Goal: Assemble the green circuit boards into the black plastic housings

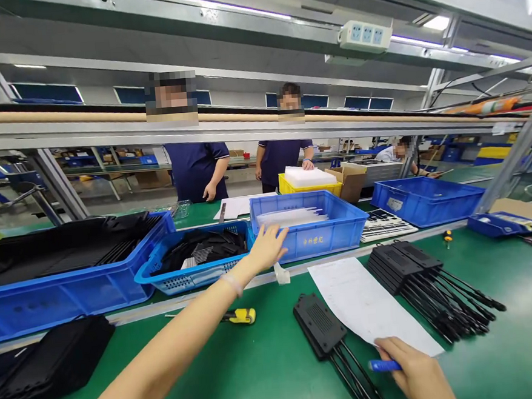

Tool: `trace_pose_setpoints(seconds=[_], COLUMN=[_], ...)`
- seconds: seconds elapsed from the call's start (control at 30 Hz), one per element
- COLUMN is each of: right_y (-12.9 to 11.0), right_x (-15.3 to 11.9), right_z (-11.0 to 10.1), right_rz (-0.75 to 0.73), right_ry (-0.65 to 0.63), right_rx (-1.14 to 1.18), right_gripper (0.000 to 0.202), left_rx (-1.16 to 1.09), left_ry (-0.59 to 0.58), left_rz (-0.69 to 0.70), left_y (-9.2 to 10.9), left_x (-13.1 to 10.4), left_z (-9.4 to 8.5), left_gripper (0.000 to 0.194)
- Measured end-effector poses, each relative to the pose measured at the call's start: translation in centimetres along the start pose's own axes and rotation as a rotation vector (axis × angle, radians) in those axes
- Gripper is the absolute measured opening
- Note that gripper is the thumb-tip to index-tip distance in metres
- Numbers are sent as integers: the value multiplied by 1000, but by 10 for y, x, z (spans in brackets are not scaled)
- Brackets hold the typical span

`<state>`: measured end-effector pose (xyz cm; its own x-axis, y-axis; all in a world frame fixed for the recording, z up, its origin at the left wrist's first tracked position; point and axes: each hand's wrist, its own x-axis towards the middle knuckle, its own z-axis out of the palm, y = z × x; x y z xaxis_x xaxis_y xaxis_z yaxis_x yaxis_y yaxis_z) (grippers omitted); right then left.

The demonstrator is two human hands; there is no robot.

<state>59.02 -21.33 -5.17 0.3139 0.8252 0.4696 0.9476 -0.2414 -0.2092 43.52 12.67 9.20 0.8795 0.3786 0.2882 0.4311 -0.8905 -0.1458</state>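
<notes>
My left hand [269,246] reaches out with its fingers apart at the near rim of a blue bin [314,235], which holds thin white sheets [290,217]. A blue pen [384,365] sticks out of my right hand [414,368], whose fingers also pinch the near edge of a white paper [368,302]. Left of the paper lies a stack of black boxes with cables [321,323]. More black cabled boxes [395,263] are piled to its right. A yellow-handled screwdriver [243,316] rests on the green table under my left forearm.
A light blue basket [192,280] of black parts and a large blue bin [72,298] stand at left, black items [54,360] before them. Another blue bin [425,203] and a small blue tray [504,224] are at right. Several people stand or lean beyond the table.
</notes>
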Motion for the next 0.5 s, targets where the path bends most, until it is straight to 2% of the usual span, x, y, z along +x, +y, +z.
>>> trace_pose_setpoints(seconds=[0.13,0.23,0.33,0.43,0.5], right_y=[-9,-16,-15,1,18], right_x=[19,32,45,58,67], right_z=[-5,-11,-21,-29,-31], right_rz=[52,114,169,328,452], right_ry=[-221,-364,-411,-408,-402], right_rx=[-29,-19,3,-39,-95], right_gripper=[37,32,22,42,43], left_rx=[-23,-17,-46,-109,-155], left_ry=[-10,-57,-122,-148,-127], left_rz=[130,142,101,37,4], left_y=[23,25,16,3,-4], left_x=[-85,-153,-214,-265,-292], left_z=[-5,-5,-6,-7,-4], left_gripper=[50,44,39,35,33])
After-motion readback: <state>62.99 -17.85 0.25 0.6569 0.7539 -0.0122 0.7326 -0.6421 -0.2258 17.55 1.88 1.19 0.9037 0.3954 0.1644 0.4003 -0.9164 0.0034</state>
